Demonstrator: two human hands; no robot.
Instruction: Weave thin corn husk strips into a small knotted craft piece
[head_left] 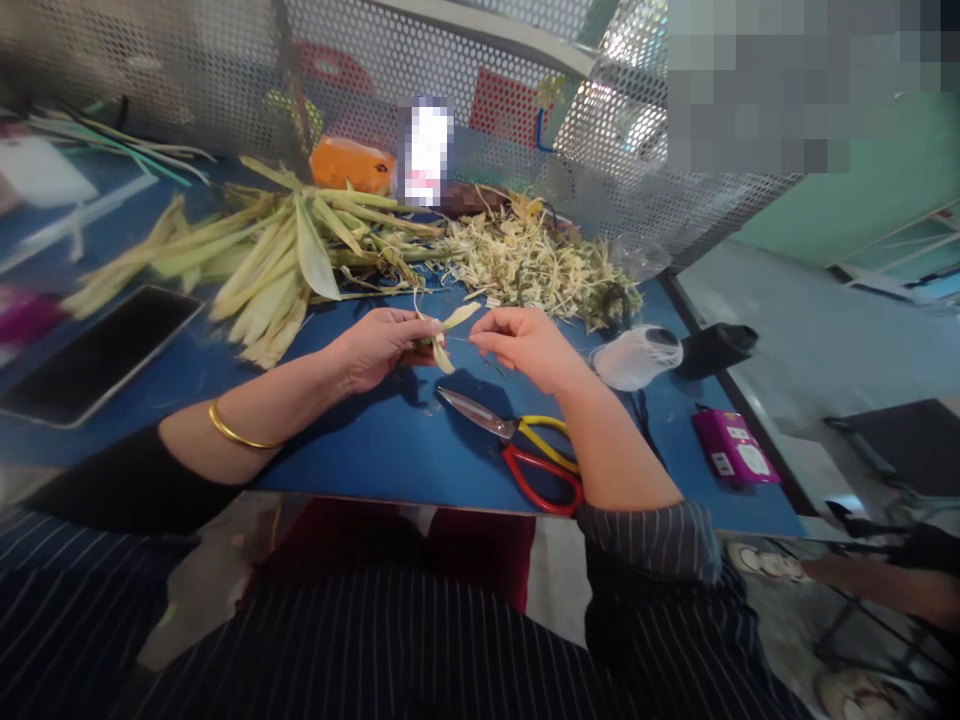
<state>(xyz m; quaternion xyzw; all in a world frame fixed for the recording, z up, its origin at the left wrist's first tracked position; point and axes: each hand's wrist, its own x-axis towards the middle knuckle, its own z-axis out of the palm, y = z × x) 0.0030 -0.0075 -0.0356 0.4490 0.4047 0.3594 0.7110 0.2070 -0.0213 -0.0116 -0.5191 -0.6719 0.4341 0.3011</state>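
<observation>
My left hand (382,345) is closed around a small piece of pale yellow-green husk (459,316), its strips sticking out past the fingertips. A short gap to the right, my right hand (525,343) is closed in a pinch. A thin, pale thread seems to run from the husk piece to those pinched fingers. Scissors (517,430) with one red and one yellow handle lie below my right hand, blades pointing up and left. A spool of white thread (637,358) stands beside my right wrist, next to a spool of black thread (716,350).
Long dried husks (262,260) lie left on the blue table (420,450), beside a heap of small husk pieces (525,255). A dark phone (97,350), an orange packet (349,163) and a purple packet (735,447) lie around. A perforated metal panel (360,60) borders the back.
</observation>
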